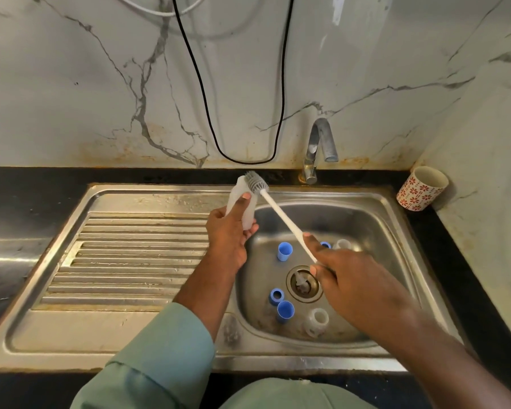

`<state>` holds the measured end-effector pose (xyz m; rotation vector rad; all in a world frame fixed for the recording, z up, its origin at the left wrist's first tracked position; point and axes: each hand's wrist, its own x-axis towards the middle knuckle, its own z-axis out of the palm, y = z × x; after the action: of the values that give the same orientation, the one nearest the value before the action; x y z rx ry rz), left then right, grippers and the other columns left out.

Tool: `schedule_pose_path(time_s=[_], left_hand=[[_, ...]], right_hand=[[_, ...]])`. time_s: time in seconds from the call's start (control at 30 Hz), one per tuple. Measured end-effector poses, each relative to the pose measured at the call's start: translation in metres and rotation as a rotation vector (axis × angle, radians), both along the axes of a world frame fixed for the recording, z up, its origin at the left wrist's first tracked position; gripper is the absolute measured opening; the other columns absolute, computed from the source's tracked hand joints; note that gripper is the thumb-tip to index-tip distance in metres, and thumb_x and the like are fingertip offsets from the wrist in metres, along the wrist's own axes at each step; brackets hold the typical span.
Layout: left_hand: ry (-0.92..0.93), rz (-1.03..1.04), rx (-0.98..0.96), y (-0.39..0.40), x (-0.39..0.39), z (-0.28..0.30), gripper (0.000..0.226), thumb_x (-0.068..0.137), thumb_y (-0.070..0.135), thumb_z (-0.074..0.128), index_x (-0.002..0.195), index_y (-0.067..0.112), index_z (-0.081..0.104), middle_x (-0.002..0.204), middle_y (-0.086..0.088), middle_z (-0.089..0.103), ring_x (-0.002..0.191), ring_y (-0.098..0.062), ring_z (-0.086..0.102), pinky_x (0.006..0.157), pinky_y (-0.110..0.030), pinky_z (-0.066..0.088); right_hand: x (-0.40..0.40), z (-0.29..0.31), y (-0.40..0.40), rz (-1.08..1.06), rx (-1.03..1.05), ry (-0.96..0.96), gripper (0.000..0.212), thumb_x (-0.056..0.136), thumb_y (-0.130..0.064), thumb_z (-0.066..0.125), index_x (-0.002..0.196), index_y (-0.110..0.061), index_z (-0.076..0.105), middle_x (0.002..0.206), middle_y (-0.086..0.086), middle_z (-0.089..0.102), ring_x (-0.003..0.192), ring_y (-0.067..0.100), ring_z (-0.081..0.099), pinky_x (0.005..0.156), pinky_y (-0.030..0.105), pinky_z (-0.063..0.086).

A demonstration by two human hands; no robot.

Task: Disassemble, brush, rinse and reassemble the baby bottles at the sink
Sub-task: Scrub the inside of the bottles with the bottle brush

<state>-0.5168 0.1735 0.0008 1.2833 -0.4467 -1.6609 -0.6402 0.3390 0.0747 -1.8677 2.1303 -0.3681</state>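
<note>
A translucent bottle (240, 202), tilted above the sink's (160, 326) drainboard edge, is gripped by the left hand (229, 231); a brush (255, 185) at its mouth is held by the handle in the right hand's (341, 271) curled fingers. A wet-fingered slip could drop the bottle among loose caps (283, 251).

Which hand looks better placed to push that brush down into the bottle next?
Probably the right hand: it already holds the brush by its handle, bristles at the bottle mouth. The left hand is busy gripping the bottle.
</note>
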Motion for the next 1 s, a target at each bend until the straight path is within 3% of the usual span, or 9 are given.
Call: schedule_pose_path(time_s=[0.13,0.3,0.4,0.5,0.57,0.7,0.8,0.9,1.0], left_hand=[[-0.023,0.037,-0.053,0.000,-0.007,0.000,0.046,0.078,0.027,0.084,0.105,0.015,0.049,0.110,-0.012,0.060,0.099,-0.030,0.065,0.072,-0.036,0.060],[-0.305,-0.063,-0.283,0.013,-0.013,-0.006,0.058,0.074,0.024,0.086,0.115,0.021,0.045,0.109,-0.003,0.059,0.096,-0.020,0.064,0.066,-0.025,0.054],[-0.467,-0.105,-0.473,0.010,-0.006,-0.013,0.073,0.071,0.017,0.089,0.127,0.028,0.043,0.114,0.002,0.057,0.099,-0.015,0.063,0.066,-0.025,0.058],[-0.637,-0.218,-0.626,0.007,-0.004,-0.011,0.081,0.070,0.015,0.089,0.137,0.030,0.047,0.117,0.011,0.056,0.106,-0.013,0.058,0.069,-0.013,0.054],[-0.705,-0.296,-0.680,0.012,-0.009,-0.009,0.078,0.071,0.015,0.088,0.138,0.026,0.049,0.122,0.012,0.053,0.109,-0.010,0.053,0.065,-0.001,0.046],[-0.753,-0.201,-0.728,0.006,-0.006,-0.008,0.075,0.074,0.014,0.086,0.139,0.023,0.048,0.127,0.007,0.058,0.108,-0.007,0.052,0.076,-0.007,0.048],[-0.776,-0.338,-0.776,0.014,-0.011,-0.008,0.072,0.074,0.015,0.085,0.136,0.024,0.050,0.119,0.011,0.058,0.099,-0.004,0.055,0.070,-0.004,0.046],[-0.765,-0.289,-0.708,0.010,-0.008,-0.015,0.072,0.072,0.018,0.087,0.136,0.023,0.053,0.123,0.006,0.062,0.109,-0.013,0.059,0.078,-0.014,0.051],[-0.783,-0.353,-0.704,0.003,-0.004,-0.014,0.073,0.074,0.019,0.087,0.138,0.023,0.052,0.125,0.005,0.061,0.109,-0.012,0.056,0.073,-0.006,0.046]], right_hand=[[0.001,-0.002,-0.006,-0.035,-0.037,-0.015,0.043,0.101,-0.031,0.034,0.144,-0.035,0.040,0.086,-0.001,0.066,0.072,0.018,0.062,0.067,0.038,0.054],[-0.005,0.016,-0.013,-0.260,0.165,-0.551,0.022,0.102,-0.029,0.043,0.117,-0.024,0.059,0.072,0.005,0.056,0.052,0.014,0.050,0.048,0.030,0.049],[-0.007,0.027,-0.009,-0.296,0.210,-0.794,0.018,0.102,-0.029,0.043,0.106,-0.036,0.059,0.075,0.007,0.056,0.049,0.015,0.050,0.043,0.026,0.045],[-0.007,0.031,-0.010,-0.317,0.227,-0.963,0.030,0.102,-0.026,0.045,0.124,-0.044,0.054,0.074,0.007,0.058,0.045,0.013,0.047,0.041,0.026,0.042],[-0.010,0.031,-0.013,-0.363,0.215,-1.026,0.039,0.102,-0.023,0.046,0.138,-0.036,0.048,0.074,0.007,0.056,0.043,0.012,0.045,0.040,0.026,0.039],[-0.011,0.037,-0.005,-0.289,0.234,-1.068,0.039,0.101,-0.022,0.046,0.136,-0.039,0.049,0.075,0.008,0.057,0.043,0.012,0.043,0.039,0.026,0.041],[-0.015,0.036,-0.007,-0.333,0.198,-1.084,0.040,0.102,-0.020,0.046,0.138,-0.036,0.049,0.074,0.009,0.055,0.042,0.011,0.043,0.038,0.025,0.039],[-0.019,0.035,-0.001,-0.335,0.239,-1.091,0.038,0.101,-0.022,0.047,0.135,-0.039,0.052,0.075,0.009,0.058,0.044,0.012,0.043,0.040,0.026,0.039],[-0.020,0.031,0.003,-0.346,0.232,-1.085,0.038,0.100,-0.023,0.049,0.135,-0.040,0.052,0.074,0.008,0.059,0.044,0.013,0.044,0.040,0.027,0.041]])
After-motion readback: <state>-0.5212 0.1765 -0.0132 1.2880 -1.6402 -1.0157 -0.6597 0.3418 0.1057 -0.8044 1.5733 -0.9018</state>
